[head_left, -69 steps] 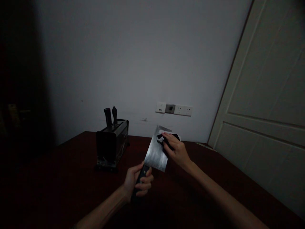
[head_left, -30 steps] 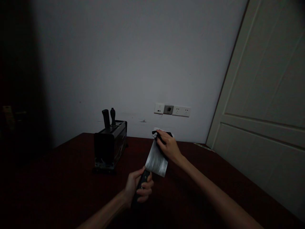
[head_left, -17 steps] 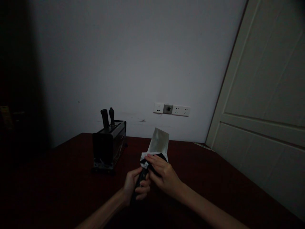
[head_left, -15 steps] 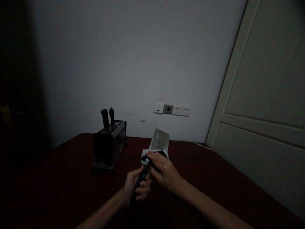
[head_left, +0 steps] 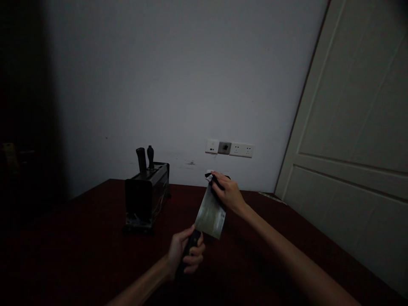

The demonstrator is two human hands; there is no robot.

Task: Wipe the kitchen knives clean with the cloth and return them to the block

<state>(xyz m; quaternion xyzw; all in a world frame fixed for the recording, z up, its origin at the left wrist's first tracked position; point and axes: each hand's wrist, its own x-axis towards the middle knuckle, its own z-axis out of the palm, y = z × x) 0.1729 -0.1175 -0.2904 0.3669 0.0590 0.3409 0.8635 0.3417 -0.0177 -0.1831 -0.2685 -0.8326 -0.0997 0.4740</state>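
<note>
A cleaver [head_left: 210,216] with a wide metal blade and black handle is held up over the table, blade pointing away from me. Wrapped round its handle are the fingers of my left hand [head_left: 188,250]. At the far end of the blade, my right hand [head_left: 228,191] presses a black and white cloth [head_left: 209,176] against the metal. Part of the cloth is hidden under the fingers. To the left stands a knife block [head_left: 148,193] with two black handles sticking up from its top.
The dark red table [head_left: 95,238] reaches to a pale wall carrying a row of sockets [head_left: 229,148]. A light panelled door [head_left: 357,127] rises along the right side. A thin flat strip [head_left: 272,197] lies near the table's far right edge.
My right hand and the cloth have slid from near the handle up to the blade's far end, uncovering the lower blade. My left hand keeps its hold on the handle.
</note>
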